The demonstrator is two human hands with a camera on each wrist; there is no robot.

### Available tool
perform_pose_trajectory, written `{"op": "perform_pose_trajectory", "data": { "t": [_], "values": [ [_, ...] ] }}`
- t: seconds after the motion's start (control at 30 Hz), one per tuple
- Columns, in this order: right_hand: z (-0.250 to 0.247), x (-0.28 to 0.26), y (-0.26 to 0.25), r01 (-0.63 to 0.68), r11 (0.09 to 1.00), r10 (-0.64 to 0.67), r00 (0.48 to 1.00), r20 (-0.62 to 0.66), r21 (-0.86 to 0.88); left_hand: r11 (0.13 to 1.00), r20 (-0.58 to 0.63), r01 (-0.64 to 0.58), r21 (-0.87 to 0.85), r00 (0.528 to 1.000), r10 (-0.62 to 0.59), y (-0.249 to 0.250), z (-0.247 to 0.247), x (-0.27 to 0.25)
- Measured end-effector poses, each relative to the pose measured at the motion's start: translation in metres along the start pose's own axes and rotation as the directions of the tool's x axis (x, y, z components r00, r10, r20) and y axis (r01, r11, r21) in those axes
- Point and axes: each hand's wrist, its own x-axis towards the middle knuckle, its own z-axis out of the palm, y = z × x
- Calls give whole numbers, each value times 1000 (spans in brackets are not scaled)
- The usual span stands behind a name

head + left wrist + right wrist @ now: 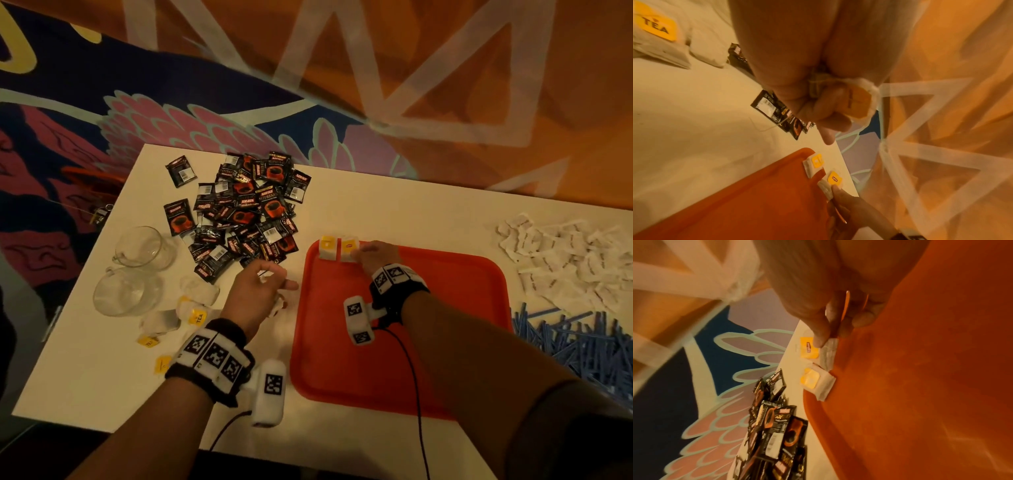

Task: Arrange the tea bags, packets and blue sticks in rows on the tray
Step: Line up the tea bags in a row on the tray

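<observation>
Our right hand reached over the tray, pinching a tea bag at its far rim, our left hand curled round another bag above the desk.

The pile of blue sticks runs off the head view's right edge, and print on the white packets is too small to read.

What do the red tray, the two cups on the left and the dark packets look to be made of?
Red tray: likely moulded plastic, matte with a soft sheen, rounded corners and raised rim. Two cups: clear glass or possibly clear plastic; the table shows through them. Dark packets: glossy printed foil or plastic film, catching light and lying crinkled.
</observation>
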Motion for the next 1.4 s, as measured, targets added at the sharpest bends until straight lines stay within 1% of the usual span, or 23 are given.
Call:
{"op": "perform_pose_trajectory", "data": {
  "t": [0.13, 0.33, 0.43, 0.67, 0.8, 0.93, 1.0, 1.1, 1.13, 1.17, 1.2, 1.23, 1.3, 1.37, 1.4],
  "values": [
    [11, 13, 2, -27, 1000, 27, 1000, -4, -3, 1000, -16, 13, -14, 1000, -14, -11, -12, 2],
    [17, 17, 2, -43, 998, 43, 999, -7, -43, 997, -26, 49, -57, 998, -51, -16, -18, 1],
    [18, 17, 0, -42, 996, 41, 999, -5, -75, 998, -17, 40, -47, 999, -41, -18, -18, 1],
    [15, 18, 0, -48, 996, 48, 999, 7, -81, 998, 1, 47, -53, 999, -47, -19, -17, -3],
    [11, 15, 2, -59, 996, 58, 998, -22, -64, 997, 1, 53, -53, 999, -53, -20, -15, -3],
    [5, 10, 2, -63, 997, 61, 997, -49, -50, 990, 1, 103, -95, 995, -104, -15, -10, -3],
    [0, 5, 2, -19, 998, 16, 998, -60, -57, 980, 23, 142, -142, 990, -140, -8, -6, -4],
    [-4, -9, 0, 152, 988, -153, 988, -31, -32, 955, 62, 195, -226, 981, -186, 3, 2, -6],
    [-7, -18, -1, 232, 972, -233, 973, -3, -29, 942, 79, 209, -263, 978, -195, 7, 5, -7],
    [-11, -28, -3, 323, 945, -322, 946, 31, -41, 928, 99, 218, -303, 975, -197, 10, 9, -8],
    [-15, -39, -4, 417, 908, -413, 908, 70, -45, 915, 117, 224, -335, 974, -195, 14, 13, -9],
    [-21, -51, -7, 504, 863, -499, 859, 114, -24, 907, 132, 227, -355, 972, -192, 17, 18, -10],
    [-32, -74, -13, 643, 764, -636, 739, 221, 52, 901, 159, 233, -365, 970, -186, 22, 27, -12],
    [-41, -96, -20, 721, 686, -707, 632, 317, 93, 897, 183, 241, -371, 966, -183, 27, 37, -13],
    [-44, -104, -22, 750, 656, -727, 599, 337, 81, 892, 195, 246, -380, 964, -183, 29, 42, -14]
  ]
}}
